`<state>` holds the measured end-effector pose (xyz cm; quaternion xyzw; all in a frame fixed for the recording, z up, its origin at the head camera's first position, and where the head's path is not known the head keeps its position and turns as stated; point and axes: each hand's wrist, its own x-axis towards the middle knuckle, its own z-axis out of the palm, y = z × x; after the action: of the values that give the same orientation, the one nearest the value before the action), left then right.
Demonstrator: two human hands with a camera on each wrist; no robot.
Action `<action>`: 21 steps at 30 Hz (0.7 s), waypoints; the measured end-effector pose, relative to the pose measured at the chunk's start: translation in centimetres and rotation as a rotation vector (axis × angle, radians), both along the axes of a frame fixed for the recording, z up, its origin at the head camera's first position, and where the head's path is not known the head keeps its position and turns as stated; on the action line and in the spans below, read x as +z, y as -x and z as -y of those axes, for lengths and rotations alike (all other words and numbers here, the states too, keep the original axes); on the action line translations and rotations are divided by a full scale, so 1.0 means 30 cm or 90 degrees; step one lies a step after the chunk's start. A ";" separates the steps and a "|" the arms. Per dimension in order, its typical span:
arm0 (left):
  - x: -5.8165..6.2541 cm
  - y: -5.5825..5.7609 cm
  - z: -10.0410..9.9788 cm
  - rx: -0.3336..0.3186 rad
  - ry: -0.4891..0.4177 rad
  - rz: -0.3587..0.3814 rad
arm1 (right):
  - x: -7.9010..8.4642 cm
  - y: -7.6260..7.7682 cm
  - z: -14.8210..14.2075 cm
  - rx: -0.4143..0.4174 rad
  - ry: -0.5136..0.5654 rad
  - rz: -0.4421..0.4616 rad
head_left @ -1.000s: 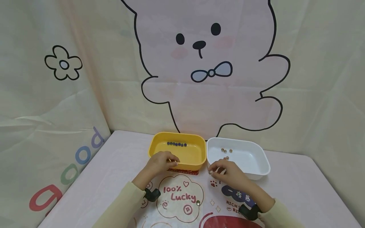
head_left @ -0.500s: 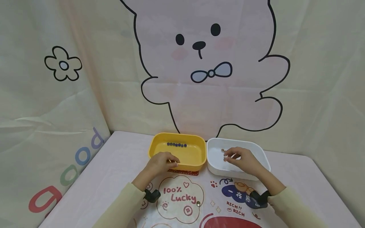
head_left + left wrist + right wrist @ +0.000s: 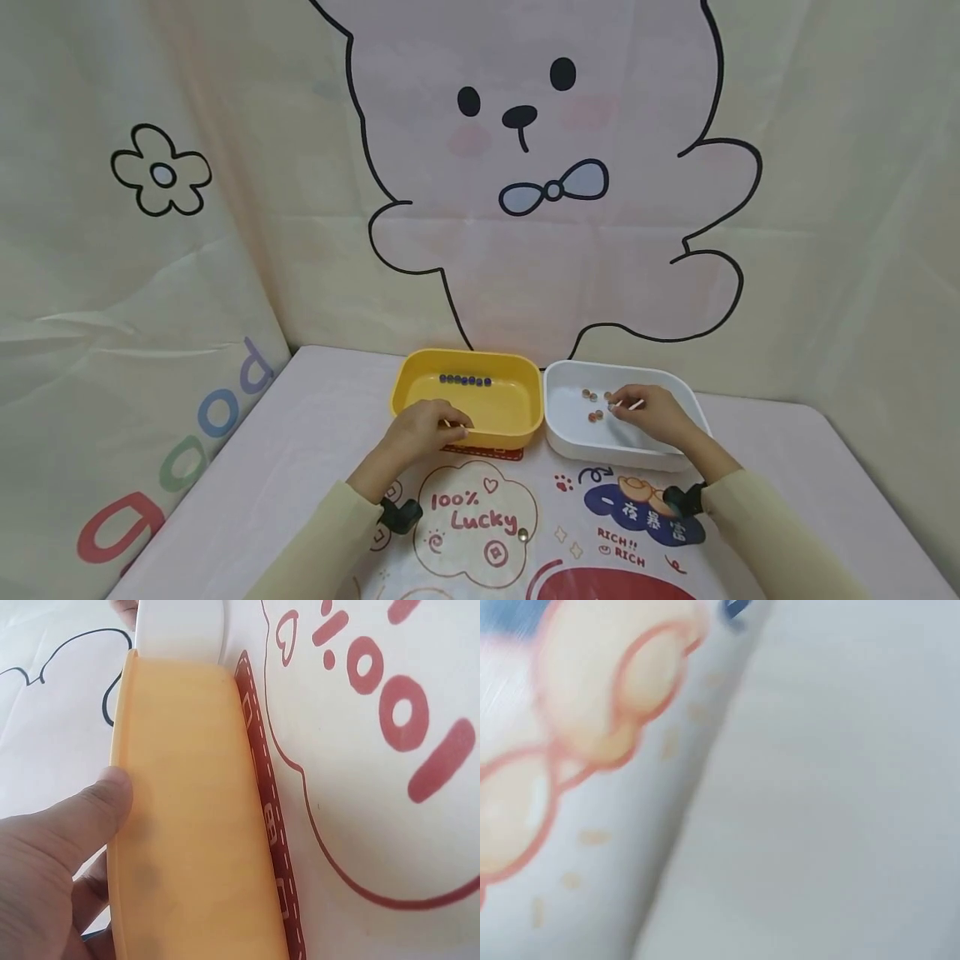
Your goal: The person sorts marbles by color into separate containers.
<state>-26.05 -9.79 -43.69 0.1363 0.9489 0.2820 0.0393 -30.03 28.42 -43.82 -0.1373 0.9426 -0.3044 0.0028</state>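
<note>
My left hand (image 3: 427,425) grips the near rim of a yellow plastic tray (image 3: 502,429); in the left wrist view the thumb (image 3: 105,799) lies on the outer wall and the fingers go behind the rim. A row of several dark blue beads (image 3: 465,381) lies inside that tray. My right hand (image 3: 651,414) is over the white tray (image 3: 675,408), pinching a small bead (image 3: 611,407) at its fingertips. Several brownish beads (image 3: 595,416) lie on the white tray's floor by these fingertips. The right wrist view shows only tray wall and tablecloth, not the fingers.
One shiny bead (image 3: 522,535) lies on the printed tablecloth (image 3: 555,500), in front of the trays. Both trays stand side by side near the back edge, against a curtain (image 3: 637,250) with a bear drawing.
My right hand has moved from the white tray's near left corner, bead in its fingertips, into the tray and then rightward. My left hand has stayed on the yellow tray's rim.
</note>
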 end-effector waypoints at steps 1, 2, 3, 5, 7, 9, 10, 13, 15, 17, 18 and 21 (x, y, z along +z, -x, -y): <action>0.001 0.000 0.000 0.001 -0.002 0.000 | -0.008 0.008 -0.004 -0.003 -0.001 0.005; 0.004 0.000 0.001 0.000 -0.003 0.000 | -0.017 0.018 -0.009 -0.007 -0.005 0.012; 0.006 0.000 0.001 0.001 -0.004 0.002 | -0.025 0.025 -0.013 -0.014 -0.008 0.022; 0.009 -0.001 0.001 0.003 -0.006 0.008 | -0.041 0.040 -0.022 -0.022 -0.013 0.042; 0.012 -0.002 0.001 0.003 -0.007 0.009 | -0.056 0.053 -0.030 -0.032 -0.014 0.054; 0.013 -0.002 0.000 0.003 -0.010 0.010 | -0.069 0.064 -0.036 -0.041 -0.013 0.062; 0.013 -0.002 -0.001 0.001 -0.010 0.008 | -0.076 0.069 -0.040 -0.044 -0.015 0.065; 0.010 -0.001 -0.002 0.001 -0.007 0.003 | -0.090 0.079 -0.044 -0.057 -0.009 0.083; 0.008 0.000 -0.003 0.000 -0.006 0.003 | -0.094 0.079 -0.045 -0.061 -0.014 0.095; 0.004 -0.001 0.000 -0.001 -0.005 0.002 | -0.094 0.076 -0.039 -0.067 -0.019 0.110; 0.003 -0.001 0.001 -0.002 -0.006 0.001 | -0.093 0.074 -0.036 -0.070 -0.023 0.115; 0.000 0.000 0.006 -0.008 -0.009 -0.003 | -0.088 0.069 -0.030 -0.073 -0.032 0.118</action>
<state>-26.04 -9.98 -43.68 0.1430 0.9462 0.2880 0.0375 -32.11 29.31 -46.47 -0.0547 0.9520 -0.2914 0.0758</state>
